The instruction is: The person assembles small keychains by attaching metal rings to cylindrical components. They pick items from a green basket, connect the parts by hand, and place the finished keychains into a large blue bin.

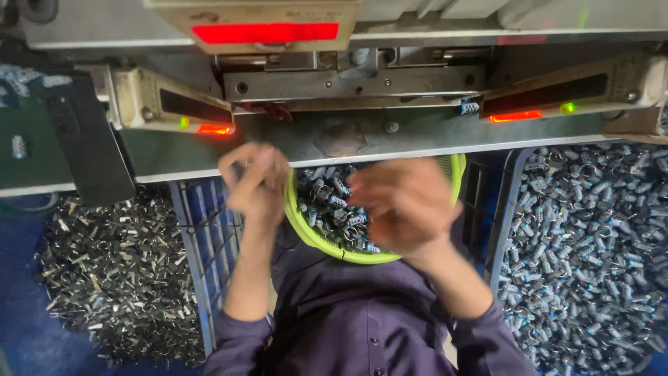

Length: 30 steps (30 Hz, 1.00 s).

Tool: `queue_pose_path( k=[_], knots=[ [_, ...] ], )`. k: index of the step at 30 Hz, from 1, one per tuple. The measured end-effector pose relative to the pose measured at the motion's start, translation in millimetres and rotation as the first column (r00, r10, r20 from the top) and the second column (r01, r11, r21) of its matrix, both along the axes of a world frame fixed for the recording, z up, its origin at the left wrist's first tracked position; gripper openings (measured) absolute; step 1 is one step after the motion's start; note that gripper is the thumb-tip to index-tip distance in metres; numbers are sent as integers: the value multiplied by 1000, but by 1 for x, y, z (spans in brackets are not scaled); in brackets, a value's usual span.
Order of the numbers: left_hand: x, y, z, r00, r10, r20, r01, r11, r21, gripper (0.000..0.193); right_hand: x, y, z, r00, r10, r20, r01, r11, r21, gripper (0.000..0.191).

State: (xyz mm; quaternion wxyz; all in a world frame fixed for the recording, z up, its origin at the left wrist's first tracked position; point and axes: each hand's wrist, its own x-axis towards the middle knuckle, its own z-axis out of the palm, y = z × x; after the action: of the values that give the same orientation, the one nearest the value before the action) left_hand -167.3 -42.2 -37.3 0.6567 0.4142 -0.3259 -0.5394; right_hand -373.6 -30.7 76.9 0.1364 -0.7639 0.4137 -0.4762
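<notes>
Over the green bowl of small metal clips, your left hand, at nine o'clock, is curled shut around something small; your blurred right hand at three o'clock—grip unclear. Two heaps flank.

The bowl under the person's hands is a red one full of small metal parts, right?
Not quite: in the head view the bowl is lime green, not red. It does hold small metal parts, and both the left hand and right hand are over it.

A green tabletop is seen under the machine; a small metal clamp lies on it.
</notes>
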Motion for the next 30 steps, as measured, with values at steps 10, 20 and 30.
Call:
queue_pose_path(
  k=[10,20,30],
  knots=[
    [-54,18,59,975,-219,38,220,927,-304,48,12,36,-45,990,-21,139,-42,898,438,32],
    [-49,48,46,845,-15,535,154,964,-216,25,1,50,-70,589,-232,774,-321,811,488,23],
    [-26,24,88,520,179,835,591,630,-504,30,1,55,-108,236,-331,914,-617,675,404,38]
  ],
)
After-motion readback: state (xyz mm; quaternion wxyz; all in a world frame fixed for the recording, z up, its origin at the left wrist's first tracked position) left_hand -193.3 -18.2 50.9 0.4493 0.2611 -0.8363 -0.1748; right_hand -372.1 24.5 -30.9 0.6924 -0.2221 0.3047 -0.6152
